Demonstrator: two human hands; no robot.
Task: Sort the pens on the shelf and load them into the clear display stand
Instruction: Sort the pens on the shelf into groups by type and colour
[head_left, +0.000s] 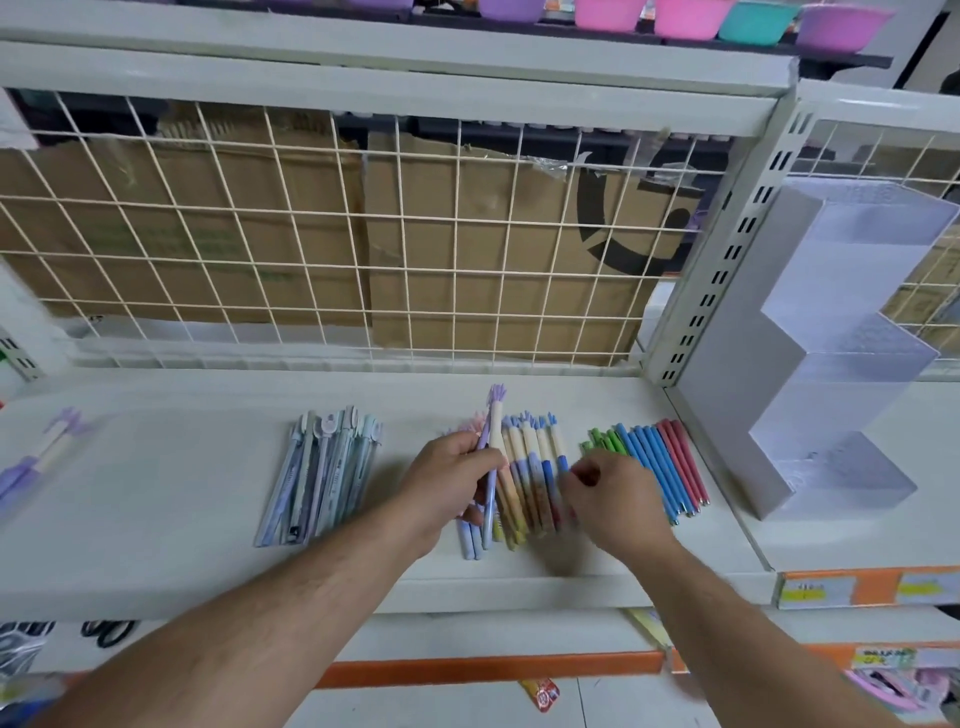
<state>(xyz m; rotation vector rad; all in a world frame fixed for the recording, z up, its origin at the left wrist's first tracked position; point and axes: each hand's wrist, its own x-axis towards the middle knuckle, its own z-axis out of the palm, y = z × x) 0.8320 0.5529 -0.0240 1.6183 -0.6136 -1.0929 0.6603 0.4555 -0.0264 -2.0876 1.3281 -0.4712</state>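
Observation:
On the white shelf (182, 467) lie groups of pens. My left hand (449, 480) grips a purple pen (491, 447) with a frilled cap, raised above a row of cream-and-blue pens (535, 467). Over the right side of that row hovers my right hand (613, 493), its fingers curled down onto the pens; whether it pinches one I cannot tell. To the right lie green, blue and red pens (660, 462) side by side. A bundle of grey-blue pens (324, 473) lies at the left. The clear stepped display stand (841, 364) stands on the neighbouring shelf at the right.
A blurred purple-and-cream pen (47, 452) lies at the far left. Behind the shelf is a wire grid (363, 234) with cardboard behind it. Coloured bowls (691, 18) sit on a higher shelf. Orange price strips (857, 587) edge the shelf fronts.

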